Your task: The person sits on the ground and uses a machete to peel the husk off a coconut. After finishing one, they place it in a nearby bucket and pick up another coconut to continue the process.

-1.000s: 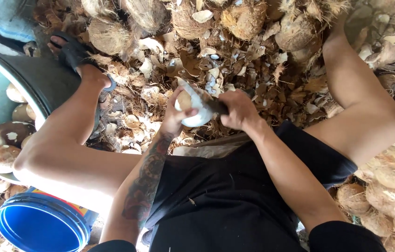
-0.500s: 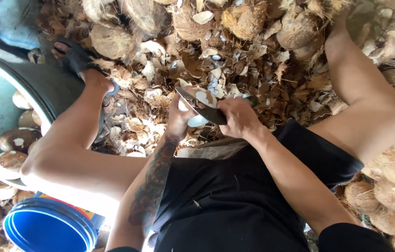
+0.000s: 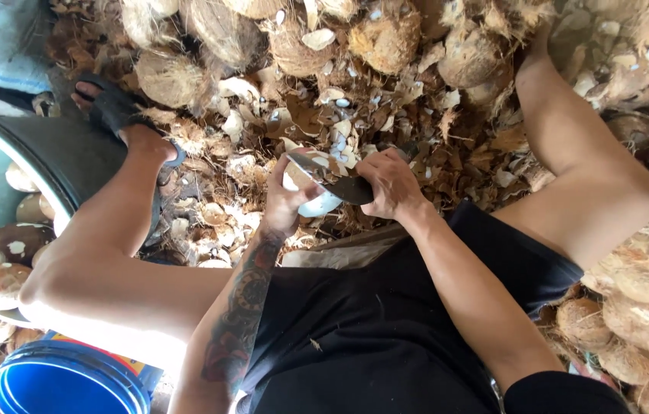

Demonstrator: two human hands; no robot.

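only one label shows: a strip on the blue bucket at the bottom left, just under the rim on its upper side. the strip is narrow, yellow and red. no signs or screens show.

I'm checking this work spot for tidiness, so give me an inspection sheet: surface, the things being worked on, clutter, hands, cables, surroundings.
Surface: ground buried under brown husk and white shell chips.
Job's things: peeled white coconut, with a dark knife blade laid across it.
Clutter: unhusked coconuts heaped at the far side; more husks to one side.
Hands: left hand cups the coconut; right hand grips the knife handle.
Cables: nothing seen.
Surroundings: large dark tub holding partly peeled coconuts, blue bucket, sandalled foot against the tub.
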